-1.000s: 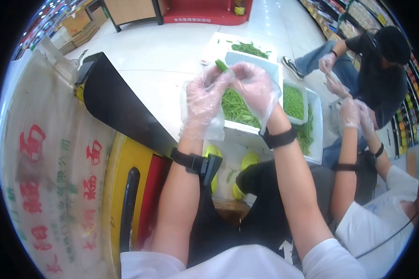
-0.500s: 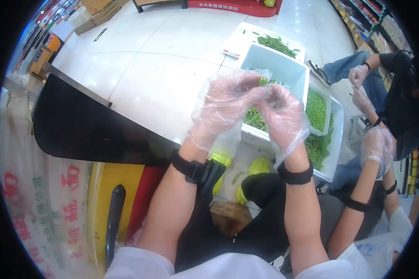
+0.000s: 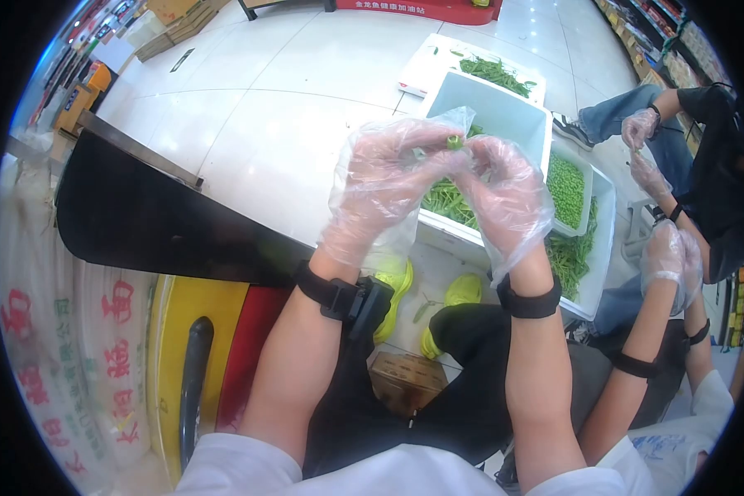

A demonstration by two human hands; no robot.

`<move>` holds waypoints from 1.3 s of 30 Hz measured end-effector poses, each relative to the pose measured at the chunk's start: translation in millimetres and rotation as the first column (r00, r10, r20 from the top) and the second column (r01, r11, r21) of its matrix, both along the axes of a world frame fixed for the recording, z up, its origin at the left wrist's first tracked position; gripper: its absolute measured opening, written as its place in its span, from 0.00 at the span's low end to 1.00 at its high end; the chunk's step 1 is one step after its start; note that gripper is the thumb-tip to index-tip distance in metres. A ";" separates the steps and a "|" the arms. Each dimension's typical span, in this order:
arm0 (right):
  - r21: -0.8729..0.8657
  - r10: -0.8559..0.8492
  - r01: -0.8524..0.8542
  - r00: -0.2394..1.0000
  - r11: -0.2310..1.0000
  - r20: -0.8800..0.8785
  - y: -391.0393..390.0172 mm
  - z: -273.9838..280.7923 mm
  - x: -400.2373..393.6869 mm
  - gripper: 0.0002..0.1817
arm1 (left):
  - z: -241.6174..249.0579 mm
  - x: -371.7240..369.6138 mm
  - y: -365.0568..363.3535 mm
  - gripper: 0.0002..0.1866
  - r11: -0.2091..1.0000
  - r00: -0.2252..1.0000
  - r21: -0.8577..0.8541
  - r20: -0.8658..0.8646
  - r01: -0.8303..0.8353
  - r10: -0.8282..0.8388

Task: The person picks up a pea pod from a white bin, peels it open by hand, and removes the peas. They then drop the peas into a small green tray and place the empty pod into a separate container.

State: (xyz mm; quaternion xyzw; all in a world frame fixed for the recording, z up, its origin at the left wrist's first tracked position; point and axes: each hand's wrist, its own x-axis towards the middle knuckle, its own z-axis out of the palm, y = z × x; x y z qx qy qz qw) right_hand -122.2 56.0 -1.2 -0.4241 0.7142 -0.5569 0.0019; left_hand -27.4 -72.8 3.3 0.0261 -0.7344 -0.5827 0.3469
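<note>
Both my hands wear clear plastic gloves and meet over a white foam box [image 3: 533, 113]. Between the fingertips of my left hand [image 3: 384, 169] a green pea pod [image 3: 455, 143] shows, mostly covered by the fingers. My right hand [image 3: 507, 186] pinches at the same pod from the other side, its fingers curled closed. Green pods [image 3: 450, 202] lie at the bottom of the box below my hands. To the right, a tub [image 3: 589, 192] holds shelled green peas [image 3: 565, 183], set over another foam box [image 3: 601, 277] with more greens inside.
A foam lid [image 3: 428, 68] with pods [image 3: 496, 74] lies beyond the box. Two co-workers sit at the right; one's gloved hands [image 3: 643, 147] and another's gloved hands [image 3: 668, 252] are raised. A black-topped counter [image 3: 157, 215] stands at left, and a cardboard box [image 3: 409, 380] between my feet.
My hands have shifted slightly left, still together at the pod. More of the pod's green end shows between the fingertips now.
</note>
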 end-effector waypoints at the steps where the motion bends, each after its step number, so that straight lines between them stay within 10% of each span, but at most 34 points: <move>1: -0.001 0.000 0.000 1.000 1.000 -0.001 -0.3 1.8 1.7 0.14 | 1.1 1.3 0.3 0.14 1.000 1.000 0.001 0.013 -0.017 0.017; 8: -0.053 -0.223 0.219 0.902 0.974 -0.370 -7.8 -3.5 5.4 0.13 | -5.5 0.1 4.9 0.13 0.888 0.999 0.458 -0.013 0.048 -0.047; 13: 0.022 -0.276 0.324 0.837 0.946 -0.472 -11.0 -0.6 13.4 0.14 | -1.1 -0.2 6.4 0.14 0.898 0.998 0.440 0.050 0.017 -0.044; 27: -0.033 -0.111 0.108 0.986 0.994 -0.125 -15.1 -8.9 7.1 0.10 | 0.0 1.9 2.7 0.16 0.923 0.994 0.376 0.104 -0.082 0.046; 39: -0.062 -0.118 0.115 0.992 0.991 -0.043 -18.5 -12.1 5.4 0.10 | -11.2 2.6 -5.6 0.16 0.737 0.995 0.670 -0.026 0.088 -0.094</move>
